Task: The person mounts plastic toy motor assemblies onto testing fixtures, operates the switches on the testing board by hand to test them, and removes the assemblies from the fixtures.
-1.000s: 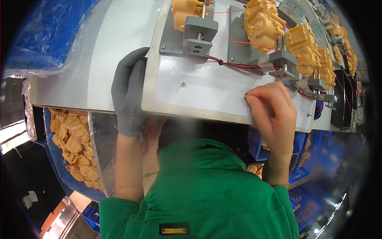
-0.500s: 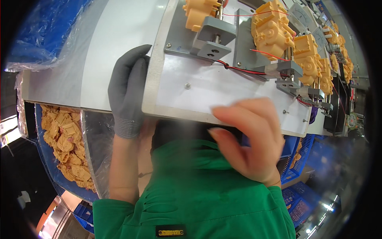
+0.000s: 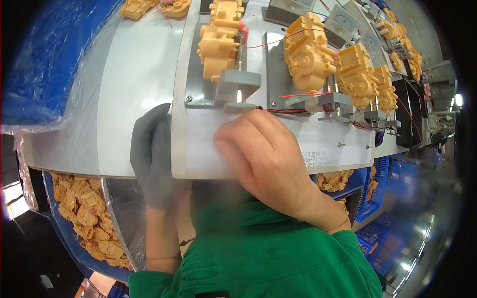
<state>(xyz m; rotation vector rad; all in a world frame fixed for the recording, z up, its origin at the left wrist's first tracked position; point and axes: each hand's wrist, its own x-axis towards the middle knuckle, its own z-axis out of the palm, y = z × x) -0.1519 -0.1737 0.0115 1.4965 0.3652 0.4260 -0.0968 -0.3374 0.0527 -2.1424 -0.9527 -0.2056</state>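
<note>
My left hand [image 3: 151, 151], in a grey glove, lies against the left edge of the white board [image 3: 198, 166]. Its fingers are curled together, the tips partly hidden beside that edge. My right hand [image 3: 266, 151] is bare and reaches over the board's front strip. Thumb and forefinger press together low over the white surface; whatever lies between or under them is hidden. Just behind the right hand stands a grey metal clamp block [image 3: 238, 85], with a yellow plastic gear housing [image 3: 218, 49] above it. Red and black wires [image 3: 283, 111] run along the fixtures.
More yellow housings [image 3: 308, 54] stand on fixtures to the right, with dial meters [image 3: 343, 20] behind. Loose yellow parts [image 3: 136, 7] lie at the far left. Blue film [image 3: 39, 64] covers the left side. Below the table edge is a bin of yellow parts [image 3: 87, 218].
My right hand has moved left and forward onto the board, its fingers closing together. The board and fixtures now appear lower and further left in view. My left hand stays at the board's edge.
</note>
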